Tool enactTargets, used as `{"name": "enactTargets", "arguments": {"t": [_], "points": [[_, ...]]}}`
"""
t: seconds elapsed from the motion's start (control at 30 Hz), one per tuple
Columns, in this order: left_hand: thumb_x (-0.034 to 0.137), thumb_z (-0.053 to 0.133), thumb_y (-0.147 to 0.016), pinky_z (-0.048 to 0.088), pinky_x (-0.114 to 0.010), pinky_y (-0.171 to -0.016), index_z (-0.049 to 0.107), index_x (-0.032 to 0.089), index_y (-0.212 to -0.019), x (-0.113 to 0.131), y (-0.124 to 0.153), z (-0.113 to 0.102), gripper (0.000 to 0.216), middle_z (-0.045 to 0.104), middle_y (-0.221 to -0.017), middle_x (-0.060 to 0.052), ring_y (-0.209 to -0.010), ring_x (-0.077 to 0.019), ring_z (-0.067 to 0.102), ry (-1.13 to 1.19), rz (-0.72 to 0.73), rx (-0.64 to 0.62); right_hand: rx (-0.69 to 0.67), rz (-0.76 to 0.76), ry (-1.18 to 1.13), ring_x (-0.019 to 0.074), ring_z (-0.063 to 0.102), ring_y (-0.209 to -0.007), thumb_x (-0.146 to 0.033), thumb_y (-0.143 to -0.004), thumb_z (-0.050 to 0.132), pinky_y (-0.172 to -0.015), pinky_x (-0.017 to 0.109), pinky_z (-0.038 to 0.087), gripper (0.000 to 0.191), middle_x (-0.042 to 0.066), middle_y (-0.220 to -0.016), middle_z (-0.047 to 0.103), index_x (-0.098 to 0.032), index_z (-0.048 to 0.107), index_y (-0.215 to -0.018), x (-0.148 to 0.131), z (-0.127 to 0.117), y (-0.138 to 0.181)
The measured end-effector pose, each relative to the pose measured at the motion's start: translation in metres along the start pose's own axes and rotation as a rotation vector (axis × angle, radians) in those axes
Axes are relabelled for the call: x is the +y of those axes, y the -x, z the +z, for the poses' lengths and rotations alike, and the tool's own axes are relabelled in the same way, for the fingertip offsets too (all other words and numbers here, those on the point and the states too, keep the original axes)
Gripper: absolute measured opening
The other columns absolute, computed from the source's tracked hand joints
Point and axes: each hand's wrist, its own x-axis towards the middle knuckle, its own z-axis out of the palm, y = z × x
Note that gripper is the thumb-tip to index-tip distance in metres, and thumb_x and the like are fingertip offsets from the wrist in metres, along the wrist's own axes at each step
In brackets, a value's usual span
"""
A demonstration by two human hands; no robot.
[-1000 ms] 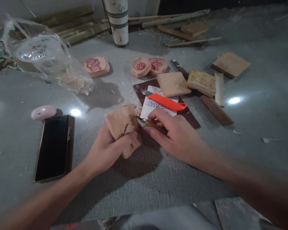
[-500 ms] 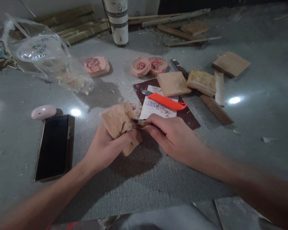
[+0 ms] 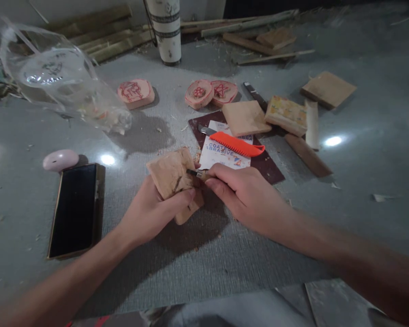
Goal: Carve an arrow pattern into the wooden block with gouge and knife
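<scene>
My left hand [image 3: 157,204] is wrapped round a pale wooden block [image 3: 168,170], its thumb pressed across the near face. Dark cut marks show on the block's surface. In my right hand [image 3: 245,190] is a carving knife [image 3: 199,173] with a metal collar, its handle mostly covered by the fingers. The dark blade end meets the block's right side. Just beyond my right hand, an orange utility knife [image 3: 236,143] lies across white-backed sandpaper [image 3: 221,154] with a dark red sheet around it.
A phone [image 3: 73,211] and a pink oval case [image 3: 60,160] lie at left. Behind are a plastic bag [image 3: 64,81], a white tumbler [image 3: 168,32] and pieces with red drawings [image 3: 136,93]. Several wooden blocks [image 3: 329,89] lie at right; bamboo lengths [image 3: 116,47] line the back.
The wooden block has shifted slightly right and turned a little in my left hand. The knife blade stays against its right side; my right hand has barely moved.
</scene>
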Motion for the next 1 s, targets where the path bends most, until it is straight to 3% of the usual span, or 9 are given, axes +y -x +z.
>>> {"name": "enactTargets", "arguments": {"t": [0.53, 0.83, 1.0], "points": [[0.034, 0.085, -0.087, 0.068, -0.029, -0.081, 0.084, 0.019, -0.107, 0.002, -0.001, -0.003, 0.025, 0.087, -0.097, -0.003, -0.091, -0.0208, 0.079, -0.023, -0.050, -0.037, -0.008, -0.012, 0.017, 0.0150, 0.051, -0.066, -0.041, -0.118, 0.049, -0.063, 0.030, 0.032, 0.030, -0.003, -0.072, 0.058, -0.027, 0.053, -0.092, 0.002, -0.002, 0.002], [0.032, 0.081, -0.087, 0.064, -0.028, -0.077, 0.079, 0.019, -0.098, 0.003, -0.001, 0.005, 0.017, 0.082, -0.092, -0.002, -0.084, -0.0181, 0.072, -0.010, 0.034, -0.022, -0.007, -0.041, 0.007, 0.0139, 0.044, -0.064, -0.039, -0.119, 0.051, -0.064, 0.032, 0.028, 0.033, -0.004, -0.072, 0.053, -0.027, 0.052, -0.089, -0.001, -0.003, 0.001], [0.035, 0.082, -0.086, 0.067, -0.031, -0.087, 0.076, 0.021, -0.108, 0.007, -0.002, 0.007, 0.026, 0.083, -0.099, -0.003, -0.091, -0.0197, 0.074, -0.008, 0.064, -0.025, -0.004, -0.029, 0.001, 0.0142, 0.041, -0.065, -0.038, -0.118, 0.051, -0.064, 0.032, 0.028, 0.035, -0.005, -0.070, 0.049, -0.028, 0.047, -0.086, -0.002, -0.002, 0.002]]}}
